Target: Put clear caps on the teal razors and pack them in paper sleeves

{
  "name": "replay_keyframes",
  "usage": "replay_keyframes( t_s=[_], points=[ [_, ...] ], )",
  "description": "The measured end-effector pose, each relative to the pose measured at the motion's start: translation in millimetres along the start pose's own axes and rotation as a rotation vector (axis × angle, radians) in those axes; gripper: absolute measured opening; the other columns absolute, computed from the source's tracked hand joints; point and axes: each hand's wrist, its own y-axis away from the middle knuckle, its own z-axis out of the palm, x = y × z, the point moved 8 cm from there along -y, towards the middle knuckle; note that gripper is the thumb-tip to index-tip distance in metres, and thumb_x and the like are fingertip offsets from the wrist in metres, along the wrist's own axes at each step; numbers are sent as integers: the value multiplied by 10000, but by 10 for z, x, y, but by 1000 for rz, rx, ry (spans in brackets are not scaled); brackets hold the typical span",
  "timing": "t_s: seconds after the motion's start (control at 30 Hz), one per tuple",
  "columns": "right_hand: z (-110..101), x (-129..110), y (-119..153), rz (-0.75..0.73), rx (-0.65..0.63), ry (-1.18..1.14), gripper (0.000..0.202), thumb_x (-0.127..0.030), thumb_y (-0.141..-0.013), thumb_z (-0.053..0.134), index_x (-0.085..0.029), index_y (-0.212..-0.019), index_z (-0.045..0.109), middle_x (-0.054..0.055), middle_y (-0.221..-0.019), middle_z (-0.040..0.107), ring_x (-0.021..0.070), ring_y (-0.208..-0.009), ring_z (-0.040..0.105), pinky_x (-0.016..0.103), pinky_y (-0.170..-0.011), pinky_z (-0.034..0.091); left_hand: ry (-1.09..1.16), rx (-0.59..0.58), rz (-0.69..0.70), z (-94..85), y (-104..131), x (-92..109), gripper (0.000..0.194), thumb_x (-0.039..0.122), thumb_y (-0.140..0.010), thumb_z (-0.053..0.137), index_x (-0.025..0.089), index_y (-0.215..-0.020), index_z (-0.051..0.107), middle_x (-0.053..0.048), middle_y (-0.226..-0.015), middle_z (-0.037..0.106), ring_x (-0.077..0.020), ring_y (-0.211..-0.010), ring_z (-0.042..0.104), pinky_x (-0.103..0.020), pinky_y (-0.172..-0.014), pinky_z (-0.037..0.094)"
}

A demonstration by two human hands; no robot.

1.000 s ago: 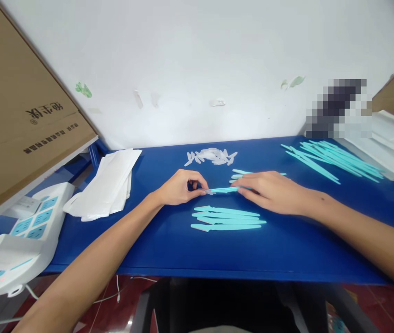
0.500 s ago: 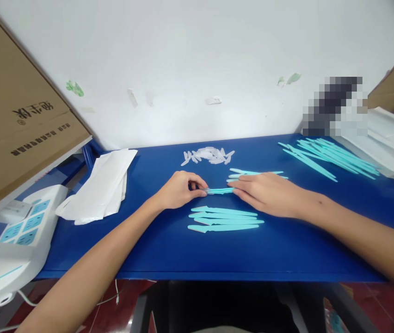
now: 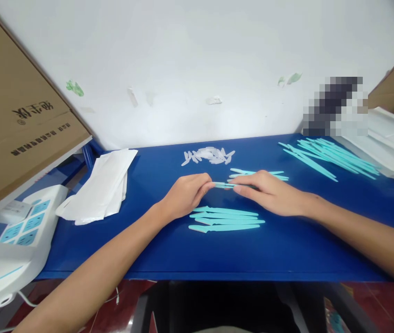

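Between my hands is a teal eyebrow razor (image 3: 225, 185), held level just over the table; part of it is hidden by my fingers. My left hand (image 3: 190, 194) is closed in a pinch on its left end. My right hand (image 3: 271, 192) is closed on its other end, thumb below and fingers above. Several teal razors (image 3: 226, 221) lie side by side just in front of my hands. A few more razors (image 3: 240, 171) lie behind my right fingers. Farther back is a small heap of translucent caps (image 3: 209, 155).
The blue table (image 3: 155, 249) meets a white wall. At the back right lies a bigger pile of razors (image 3: 332, 157) beside white plastic bags (image 3: 391, 143). White sheets (image 3: 103, 185), a power strip (image 3: 27, 231) and a cardboard box (image 3: 20, 106) are on the left.
Both hands have risen slightly with the razor. My left hand has turned so its fingers close tighter round the left end. The piles on the table have stayed put.
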Motion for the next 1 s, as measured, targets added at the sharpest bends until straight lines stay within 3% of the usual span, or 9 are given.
replay_keyframes(
  t_s=[0.1, 0.2, 0.3, 0.4, 0.5, 0.63, 0.73, 0.83, 1.0],
  points=[
    [-91, 17, -1, -6, 3, 69, 471, -521, -1057, 354, -221, -1043, 716, 0, -692, 655, 166, -594, 559, 299, -626, 400, 7, -24, -36, -5, -33, -42, 350, 392, -1103, 342, 185, -954, 581, -5, -768, 611, -140, -674, 542, -263, -662, 395],
    [-319, 252, 11, 82, 99, 278, 473, -509, -1053, 330, -228, -1116, 706, 55, -899, 747, 219, -756, 654, 332, -698, 422, 5, 1, -234, -126, -11, -366, 350, 424, -1085, 378, 193, -892, 555, 21, -715, 561, -136, -646, 513, -269, -654, 368],
    [-511, 653, 52, 223, 151, 479, 493, -515, -1046, 308, -216, -1092, 698, 89, -960, 757, 266, -828, 673, 357, -699, 416, -36, 34, -397, -271, 89, -724, 405, 442, -1055, 409, 200, -731, 430, 36, -636, 455, -128, -589, 420, -283, -616, 313],
    [-532, 957, 67, 247, 107, 519, 496, -505, -1038, 307, -195, -1085, 692, 121, -1075, 740, 291, -942, 672, 379, -752, 441, -1, 114, -487, -386, 169, -961, 425, 448, -1020, 423, 205, -683, 334, 39, -620, 367, -124, -593, 359, -285, -601, 281],
    [-464, 1068, 58, 233, 34, 502, 494, -502, -1026, 311, -185, -1094, 684, 134, -1094, 713, 288, -957, 659, 392, -785, 457, 143, 211, -539, -431, 194, -1090, 410, 448, -956, 490, 206, -666, 330, 45, -615, 320, -113, -579, 312, -280, -575, 252],
    [-425, 1026, 56, 247, -3, 492, 491, -523, -1002, 345, -211, -1175, 683, 131, -1122, 691, 284, -933, 648, 391, -757, 458, 439, 285, -597, -373, 214, -1189, 303, 427, -847, 609, 214, -733, 427, 76, -554, 312, -100, -502, 265, -262, -509, 207],
    [-419, 953, 60, 225, -19, 466, 490, -526, -1003, 349, -228, -1153, 707, 116, -1118, 696, 272, -900, 652, 389, -750, 449, 511, 322, -603, -362, 235, -1183, 286, 435, -837, 626, 220, -770, 451, 91, -524, 290, -99, -475, 235, -259, -489, 189],
    [-461, 838, 54, 180, 27, 471, 507, -522, -1017, 332, -216, -1114, 725, 111, -1073, 706, 264, -881, 651, 382, -744, 429, 306, 298, -529, -409, 218, -1080, 293, 440, -889, 591, 197, -750, 501, 63, -575, 375, -105, -529, 320, -263, -543, 261],
    [-392, 357, 28, 38, 154, 473, 438, -471, -1013, 401, -200, -919, 732, 70, -839, 716, 220, -759, 608, 435, -845, 360, -23, 59, -469, -303, 175, -983, 314, 400, -935, 524, 182, -710, 551, 45, -572, 467, -114, -543, 403, -283, -619, 312]
  ],
)
